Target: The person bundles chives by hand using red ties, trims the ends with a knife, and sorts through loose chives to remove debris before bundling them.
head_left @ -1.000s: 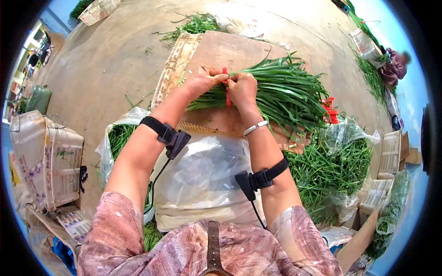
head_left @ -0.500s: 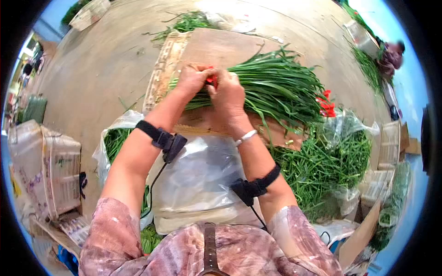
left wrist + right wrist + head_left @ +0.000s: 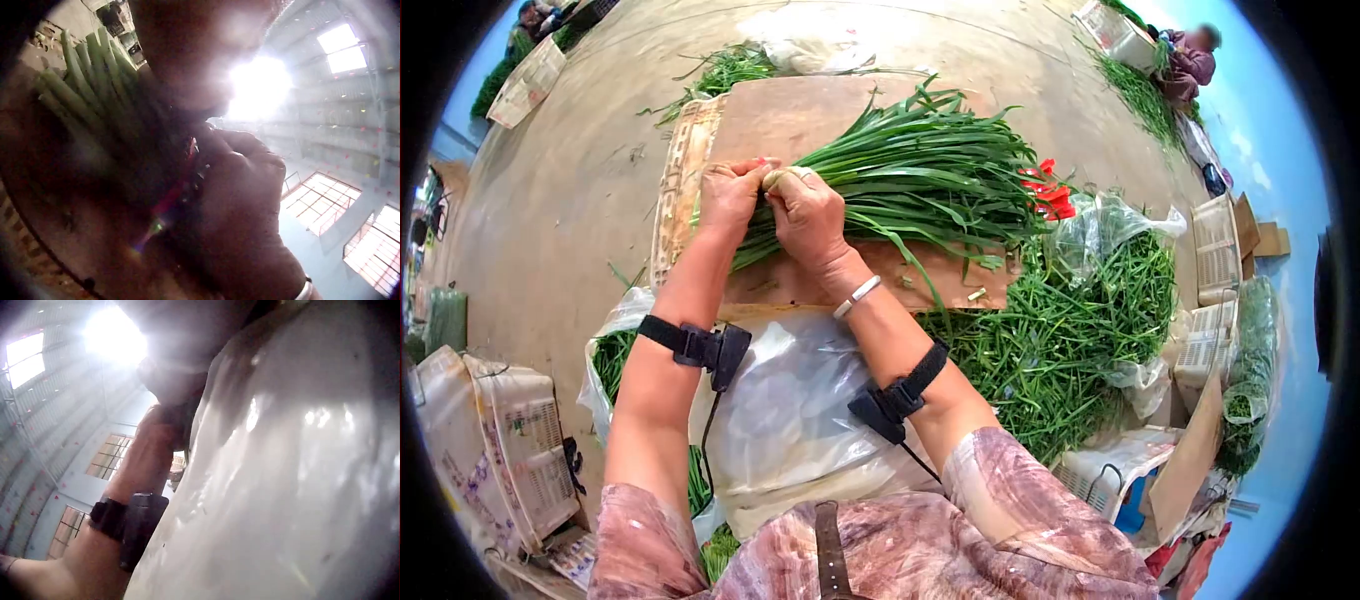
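Observation:
A thick bunch of long green leaves [image 3: 920, 175], which look like garlic chives, lies across a brown board [image 3: 800, 105]. At its stem end my left hand [image 3: 728, 200] and right hand [image 3: 812, 218] meet, fingers curled and pinching a red tie [image 3: 761, 160] around the bunch. Only a bit of the tie shows above the fingers in the head view. The left wrist view is dark; pale cut stem ends [image 3: 87, 81] stick out there, and the red tie [image 3: 178, 187] runs beside the right hand's [image 3: 240, 200] fingers. The right wrist view is mostly filled by whitish plastic sheeting [image 3: 281, 475].
More red ties [image 3: 1050, 190] lie by the leaf tips. A large heap of loose green leaves [image 3: 1040, 350] sits right of the board in clear plastic. Plastic sheeting [image 3: 785, 400] covers what is before me. White crates [image 3: 510, 440] stand left; a person [image 3: 1190, 65] sits far right.
The red tie stood up as a strip between my fingers; now it is drawn down and mostly hidden by my hands. Hands, bunch and board have shifted left in the head view.

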Available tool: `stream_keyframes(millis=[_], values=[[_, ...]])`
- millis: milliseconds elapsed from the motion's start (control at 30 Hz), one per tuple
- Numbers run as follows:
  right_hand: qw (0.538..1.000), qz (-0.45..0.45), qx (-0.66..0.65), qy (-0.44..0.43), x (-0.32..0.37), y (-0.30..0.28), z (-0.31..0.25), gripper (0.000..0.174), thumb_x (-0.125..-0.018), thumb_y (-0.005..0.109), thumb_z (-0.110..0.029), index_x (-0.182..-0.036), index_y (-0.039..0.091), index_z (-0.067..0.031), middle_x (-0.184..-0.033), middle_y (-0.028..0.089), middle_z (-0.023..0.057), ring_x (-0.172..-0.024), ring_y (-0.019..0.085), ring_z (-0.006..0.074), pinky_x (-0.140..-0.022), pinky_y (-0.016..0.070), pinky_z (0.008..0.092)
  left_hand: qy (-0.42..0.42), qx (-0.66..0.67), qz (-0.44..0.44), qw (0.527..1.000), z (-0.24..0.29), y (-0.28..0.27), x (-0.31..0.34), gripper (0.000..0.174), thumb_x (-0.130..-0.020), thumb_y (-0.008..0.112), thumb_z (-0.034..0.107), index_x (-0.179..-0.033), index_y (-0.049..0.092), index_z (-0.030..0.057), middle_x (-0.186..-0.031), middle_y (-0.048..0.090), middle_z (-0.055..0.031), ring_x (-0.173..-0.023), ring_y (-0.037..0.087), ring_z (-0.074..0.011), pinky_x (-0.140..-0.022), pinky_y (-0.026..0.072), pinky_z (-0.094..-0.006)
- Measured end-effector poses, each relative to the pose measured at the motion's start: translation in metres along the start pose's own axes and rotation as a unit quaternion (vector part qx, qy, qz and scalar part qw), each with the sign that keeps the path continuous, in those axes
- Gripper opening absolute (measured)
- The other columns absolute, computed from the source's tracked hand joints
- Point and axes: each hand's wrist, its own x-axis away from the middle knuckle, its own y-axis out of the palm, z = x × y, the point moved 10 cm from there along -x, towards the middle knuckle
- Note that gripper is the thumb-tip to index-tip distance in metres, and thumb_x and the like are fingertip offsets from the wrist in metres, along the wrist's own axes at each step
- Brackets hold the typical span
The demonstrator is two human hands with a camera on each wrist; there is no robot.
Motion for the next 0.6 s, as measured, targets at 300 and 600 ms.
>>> stream_keyframes(millis=[300, 600], values=[[0.985, -0.151, -0.012, 0.082, -0.004, 0.007, 0.013, 0.003, -0.075, 0.055, -0.009, -0.075, 0.054, -0.0060, -0.073, 0.058, 0.0158, -0.071, 0.058, 0.0364, -0.061, 0.0458, 0.0449, 0.109, -0.186, 0.078, 0.973, 0.015, -0.007, 0.003, 0.013, -0.072, 0.066, 0.009, -0.079, 0.069, -0.0019, -0.071, 0.067, -0.0102, -0.060, 0.060, -0.0113, -0.059, 0.0481, -0.0255], [0.971, -0.149, -0.100, 0.158, 0.001, -0.002, 0.032, 0.010, -0.069, 0.064, -0.008, -0.066, 0.057, -0.0014, -0.067, 0.059, 0.0177, -0.065, 0.060, 0.0347, -0.059, 0.0468, 0.0403, 0.144, -0.300, 0.150, 0.931, 0.024, -0.013, 0.021, 0.013, -0.073, 0.064, 0.009, -0.081, 0.071, 0.0019, -0.071, 0.068, -0.0080, -0.060, 0.061, -0.0117, -0.059, 0.0472, -0.0242]])
